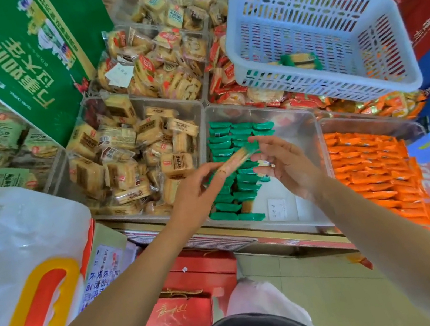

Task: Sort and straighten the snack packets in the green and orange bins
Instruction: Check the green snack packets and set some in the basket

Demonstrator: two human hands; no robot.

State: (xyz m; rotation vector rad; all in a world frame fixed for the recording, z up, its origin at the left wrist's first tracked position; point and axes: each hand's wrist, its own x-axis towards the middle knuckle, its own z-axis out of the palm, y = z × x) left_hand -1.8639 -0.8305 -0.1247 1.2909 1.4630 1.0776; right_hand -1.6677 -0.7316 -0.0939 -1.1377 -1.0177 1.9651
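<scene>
The left hand [194, 192] and the right hand [292, 171] are both up over the green bin [297, 123], which is a clear box with green packets [228, 139] in it. Between the two hands is one snack packet [238, 157]. It is long and thin, see-through in the middle and green at the ends. It is up in the air, tilted, just above the green packets. The left hand pinches the near end with its thumb and fingertips. The right hand pinches the far green end with its thumb and first finger, and its other fingers are bent in. One bent finger has a ring [272, 165] on it. The green packets lie in rows down the left side of the bin, and the right side shows the bare bottom with a paper slip [277, 208] on it. Just to the right is the orange bin [366, 121], packed with neat rows of orange packets [370, 165]. Behind the bins a white basket [251, 28] sits tilted on other snacks, with one green-ended packet [302, 60] inside. To the left is a bin of tan packets [132, 153], and a big green box [28, 60] leans behind it.
</scene>
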